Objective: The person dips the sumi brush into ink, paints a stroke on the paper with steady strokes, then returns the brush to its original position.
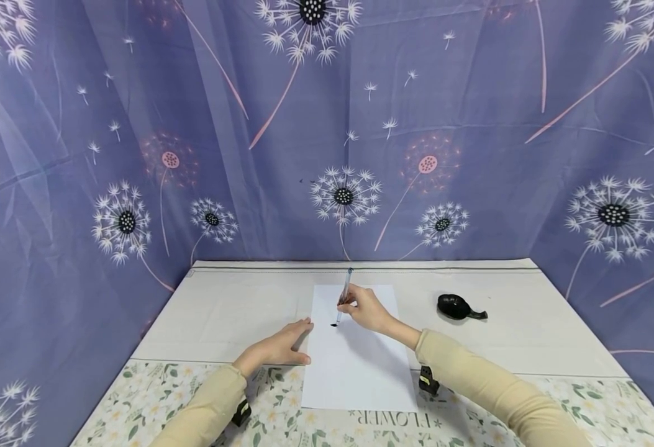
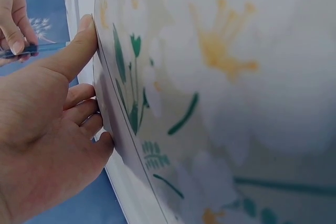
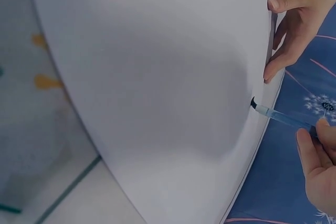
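My right hand (image 1: 368,308) pinches a paintbrush (image 1: 346,285) with a clear bluish handle, held steeply over a white sheet of paper (image 1: 360,385). In the right wrist view the dark, bent bristles of the paintbrush (image 3: 253,103) meet the sheet or hover just above it; I cannot tell which. My left hand (image 1: 282,344) lies at the sheet's left edge, thumb spread from the fingers. The left wrist view has that thumb (image 2: 83,43) touching the surface, while the other fingers partly bend beneath the palm. No brush stroke is discernible on the sheet.
To the right of the sheet lies a glossy black dish with a short handle (image 1: 454,307). The table has a white back part (image 1: 237,298) and a flowered cloth (image 1: 282,422) in front. Purple dandelion curtains (image 1: 271,205) enclose the back and sides.
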The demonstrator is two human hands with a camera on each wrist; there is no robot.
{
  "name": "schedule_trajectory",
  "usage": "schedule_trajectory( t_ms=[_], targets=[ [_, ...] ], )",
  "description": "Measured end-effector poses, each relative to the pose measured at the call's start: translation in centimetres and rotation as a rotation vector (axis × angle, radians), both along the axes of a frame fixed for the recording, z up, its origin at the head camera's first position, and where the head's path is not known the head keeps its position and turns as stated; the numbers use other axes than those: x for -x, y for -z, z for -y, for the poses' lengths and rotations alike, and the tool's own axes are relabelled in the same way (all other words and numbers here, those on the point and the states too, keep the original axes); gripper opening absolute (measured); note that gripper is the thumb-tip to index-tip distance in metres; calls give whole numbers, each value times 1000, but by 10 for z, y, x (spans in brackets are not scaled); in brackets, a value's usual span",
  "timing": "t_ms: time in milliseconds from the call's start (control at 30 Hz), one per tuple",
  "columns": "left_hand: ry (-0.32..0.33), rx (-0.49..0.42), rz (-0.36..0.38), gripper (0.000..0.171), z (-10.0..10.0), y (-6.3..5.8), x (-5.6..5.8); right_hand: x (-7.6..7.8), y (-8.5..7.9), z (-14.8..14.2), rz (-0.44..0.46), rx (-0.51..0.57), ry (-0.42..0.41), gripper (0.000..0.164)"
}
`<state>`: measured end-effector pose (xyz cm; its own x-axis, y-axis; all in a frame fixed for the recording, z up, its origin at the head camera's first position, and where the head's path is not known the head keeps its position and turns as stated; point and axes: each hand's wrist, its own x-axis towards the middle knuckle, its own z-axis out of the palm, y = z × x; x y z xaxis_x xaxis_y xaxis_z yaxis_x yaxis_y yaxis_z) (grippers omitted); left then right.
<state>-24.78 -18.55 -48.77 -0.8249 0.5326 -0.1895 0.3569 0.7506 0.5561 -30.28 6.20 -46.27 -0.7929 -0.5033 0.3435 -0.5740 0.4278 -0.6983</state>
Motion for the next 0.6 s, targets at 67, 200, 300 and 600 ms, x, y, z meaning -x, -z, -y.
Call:
schedule_trajectory(
  t_ms=[67,200,300,600],
  targets=[
    [-2,1,1,82,0,1,0,0,0,0,-12,-5,-4,7],
    [-2,-4,4,82,-1,1,0,0,1,0,-37,-13,-2,6],
    [-1,-9,7,82,-1,2,0,1,2,-1,-48,-25,-3,7],
    [0,-26,4,83,1,2,-1,2,0,-5,-77,-36,6,11]
  ],
)
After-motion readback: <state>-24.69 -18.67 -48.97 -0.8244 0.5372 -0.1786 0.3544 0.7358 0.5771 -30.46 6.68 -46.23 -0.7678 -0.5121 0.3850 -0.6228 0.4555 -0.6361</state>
